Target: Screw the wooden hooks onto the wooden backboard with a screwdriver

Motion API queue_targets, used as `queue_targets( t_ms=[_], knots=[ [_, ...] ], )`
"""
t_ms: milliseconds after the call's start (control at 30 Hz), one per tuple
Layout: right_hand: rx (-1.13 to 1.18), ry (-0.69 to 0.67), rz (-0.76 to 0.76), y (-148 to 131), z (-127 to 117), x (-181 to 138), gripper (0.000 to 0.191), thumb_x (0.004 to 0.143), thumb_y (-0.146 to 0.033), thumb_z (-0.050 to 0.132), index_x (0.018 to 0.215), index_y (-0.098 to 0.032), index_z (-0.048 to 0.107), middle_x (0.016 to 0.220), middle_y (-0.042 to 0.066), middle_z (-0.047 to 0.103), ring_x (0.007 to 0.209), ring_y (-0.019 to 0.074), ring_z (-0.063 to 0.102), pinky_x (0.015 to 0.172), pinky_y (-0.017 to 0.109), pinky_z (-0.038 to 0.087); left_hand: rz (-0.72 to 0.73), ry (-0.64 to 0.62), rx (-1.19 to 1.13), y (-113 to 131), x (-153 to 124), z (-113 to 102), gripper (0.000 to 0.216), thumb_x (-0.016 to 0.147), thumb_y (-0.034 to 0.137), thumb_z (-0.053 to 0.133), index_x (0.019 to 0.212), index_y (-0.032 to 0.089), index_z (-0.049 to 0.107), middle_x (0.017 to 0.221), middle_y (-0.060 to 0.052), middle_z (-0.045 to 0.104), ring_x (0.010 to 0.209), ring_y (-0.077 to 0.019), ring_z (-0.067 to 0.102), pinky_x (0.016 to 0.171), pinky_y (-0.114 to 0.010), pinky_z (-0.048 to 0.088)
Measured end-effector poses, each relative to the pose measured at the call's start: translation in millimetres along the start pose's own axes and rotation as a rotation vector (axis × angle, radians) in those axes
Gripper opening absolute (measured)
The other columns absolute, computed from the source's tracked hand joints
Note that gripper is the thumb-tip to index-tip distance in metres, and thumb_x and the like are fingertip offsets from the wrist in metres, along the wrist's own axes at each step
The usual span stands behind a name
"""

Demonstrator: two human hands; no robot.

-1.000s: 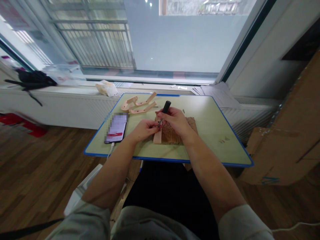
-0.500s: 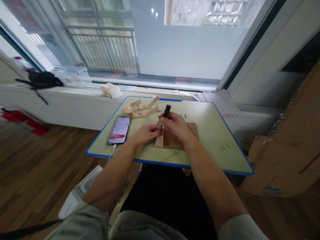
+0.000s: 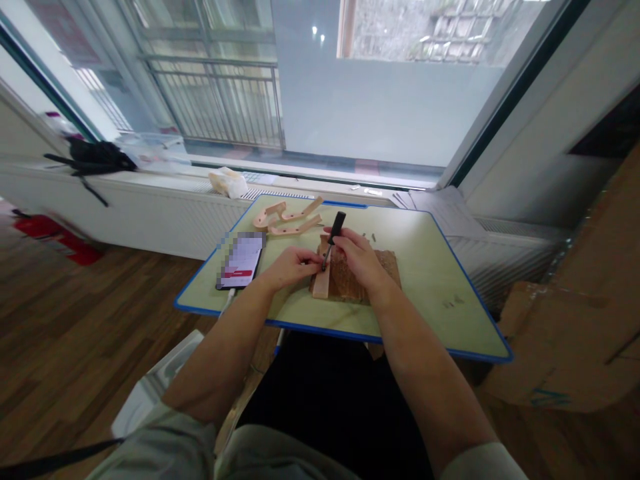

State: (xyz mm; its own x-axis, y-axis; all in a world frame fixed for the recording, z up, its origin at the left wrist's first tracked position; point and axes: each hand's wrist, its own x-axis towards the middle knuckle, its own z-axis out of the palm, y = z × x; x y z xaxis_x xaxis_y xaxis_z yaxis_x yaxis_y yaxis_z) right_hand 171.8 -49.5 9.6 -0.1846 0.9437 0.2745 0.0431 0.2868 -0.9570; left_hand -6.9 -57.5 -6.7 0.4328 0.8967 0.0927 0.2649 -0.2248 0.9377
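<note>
The right hand (image 3: 358, 253) grips a black-handled metal screwdriver (image 3: 337, 227), long axis slanting, tip down-left; the left hand's (image 3: 291, 268) hold is unclear.

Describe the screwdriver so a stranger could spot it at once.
Find the blue-edged green table by the window. On it, the right hand holds the screwdriver, tilted, tip down at a pale wooden strip. Its black handle sets it apart from that strip and the curved wooden pieces.

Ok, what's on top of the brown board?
A pale wooden strip lies along its left side, the screwdriver pointing down at it, the left hand at its edge. The right hand hides part of the board; what's there can't be seen.
</note>
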Motion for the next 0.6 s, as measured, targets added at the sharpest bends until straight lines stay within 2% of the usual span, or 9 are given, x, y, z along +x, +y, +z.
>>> queue_targets(
  t_ms=[100,233,367,500,600],
  knots=[
    [-0.086,0.028,-0.045,3.6,-0.6,1.4,0.026,0.078,-0.041,0.061,0.090,-0.019,0.067,0.088,0.003,0.067,0.082,0.0164,0.059,0.078,0.032,0.045,0.008,-0.016,0.038,-4.0,0.5,-0.8,0.026,0.070,0.032,0.066,0.084,0.011,0.076,0.078,-0.005,0.073,0.071,-0.0161,0.062,0.070,-0.027,0.046],
    [-0.176,0.061,-0.010,7.5,-2.8,3.3,0.034,0.072,-0.046,0.068,0.088,-0.016,0.065,0.079,0.002,0.064,0.069,0.0149,0.055,0.069,0.031,0.045,-0.008,-0.008,0.063,-4.1,0.9,-0.6,0.028,0.070,0.030,0.065,0.088,0.011,0.076,0.078,-0.005,0.073,0.068,-0.0148,0.061,0.066,-0.026,0.044],
    [-0.171,0.040,-0.022,5.8,-3.7,3.7,0.032,0.074,-0.047,0.066,0.088,-0.018,0.067,0.083,0.004,0.067,0.075,0.0166,0.059,0.075,0.033,0.046,0.005,-0.009,0.073,-3.3,1.4,-0.4,0.029,0.070,0.032,0.066,0.086,0.011,0.077,0.078,-0.007,0.073,0.068,-0.0157,0.061,0.067,-0.027,0.045],
    [-0.083,0.012,-0.047,2.6,-2.7,2.6,0.025,0.080,-0.039,0.058,0.090,-0.020,0.069,0.094,0.004,0.071,0.092,0.0185,0.062,0.089,0.034,0.045,0.031,-0.026,0.057,-4.5,1.4,-0.8,0.028,0.071,0.032,0.066,0.086,0.011,0.076,0.081,-0.007,0.074,0.072,-0.0165,0.063,0.070,-0.027,0.046],
    [-0.098,0.012,-0.053,2.1,-2.8,2.3,0.025,0.080,-0.040,0.057,0.091,-0.020,0.069,0.094,0.003,0.070,0.092,0.0179,0.062,0.088,0.033,0.045,0.018,-0.019,0.059,-4.3,1.2,-0.7,0.028,0.071,0.032,0.066,0.086,0.011,0.076,0.081,-0.007,0.074,0.073,-0.0171,0.063,0.070,-0.027,0.047]
  ],
)
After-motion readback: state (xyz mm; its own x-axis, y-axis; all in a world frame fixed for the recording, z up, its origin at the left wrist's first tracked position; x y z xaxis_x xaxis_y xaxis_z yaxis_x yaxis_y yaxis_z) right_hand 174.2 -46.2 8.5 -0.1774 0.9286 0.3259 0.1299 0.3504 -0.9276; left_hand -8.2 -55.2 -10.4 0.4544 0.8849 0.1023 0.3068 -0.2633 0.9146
